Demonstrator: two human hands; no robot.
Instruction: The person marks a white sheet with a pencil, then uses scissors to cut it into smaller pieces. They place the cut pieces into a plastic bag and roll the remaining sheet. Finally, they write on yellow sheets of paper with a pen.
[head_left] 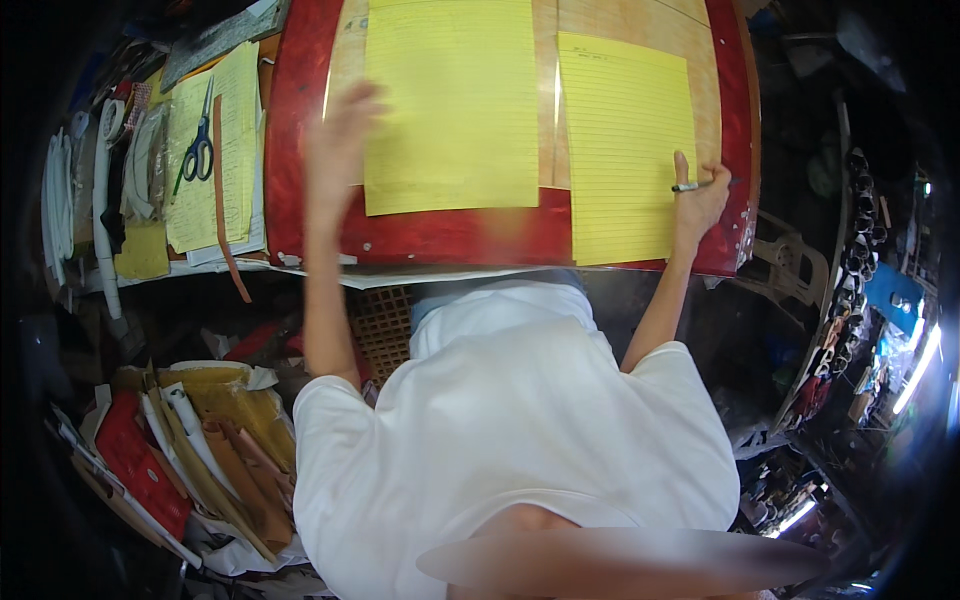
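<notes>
Two sheets of yellow lined paper lie on the table before me. The left sheet [450,120] looks unmarked apart from its lines; the right sheet [625,150] carries a little small writing near its top. My left hand [348,130] is raised at the left edge of the left sheet, its fingers smeared by motion, and nothing shows in it. At the right edge of the right sheet rests my right hand [703,205], closed round a pen [688,187] that points left, with the thumb sticking up.
The table has a red border [440,240] round a wooden middle. On its left are scissors [200,145] with dark handles on yellow papers [235,110], and a brown strip [222,190]. Folded sheets and rolls [200,450] stand low at the left. A plastic chair [785,260] is at the right.
</notes>
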